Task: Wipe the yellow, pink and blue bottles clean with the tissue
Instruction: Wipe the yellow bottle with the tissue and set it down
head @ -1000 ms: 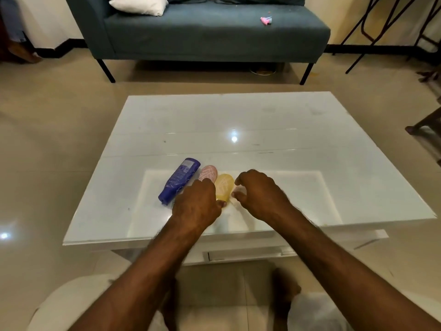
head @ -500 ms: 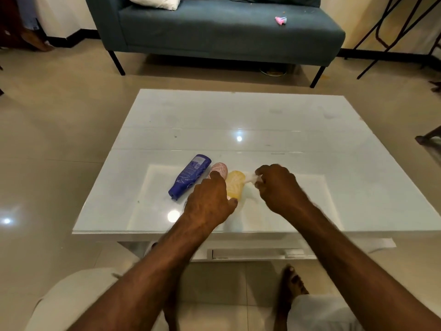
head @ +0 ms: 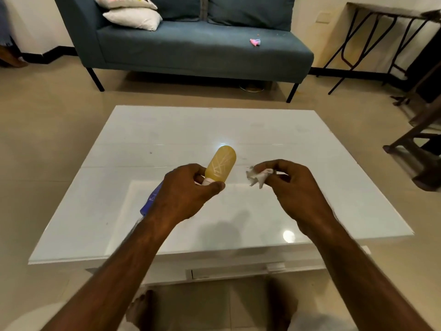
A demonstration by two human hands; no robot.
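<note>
We've got the left hand (head: 183, 194) with its grip closed round the cap end of the yellow bottle (head: 220, 164), lifted over the counter (head: 310, 206), right hand (head: 293, 185) pinching the tissue (head: 257, 176) just beside it, blue bottle (head: 151, 199) lying mostly hidden behind the left hand.

Table (head: 298, 139) far half bare; blue bottle (head: 150, 201) partly hidden, probably near-left.

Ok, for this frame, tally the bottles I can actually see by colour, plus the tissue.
Yellow bottle: 1, held in the left hand
Blue bottle: 1, mostly hidden behind that hand
Pink bottle: 0 visible
Tissue: 1, in the right hand
Total: 3
</note>
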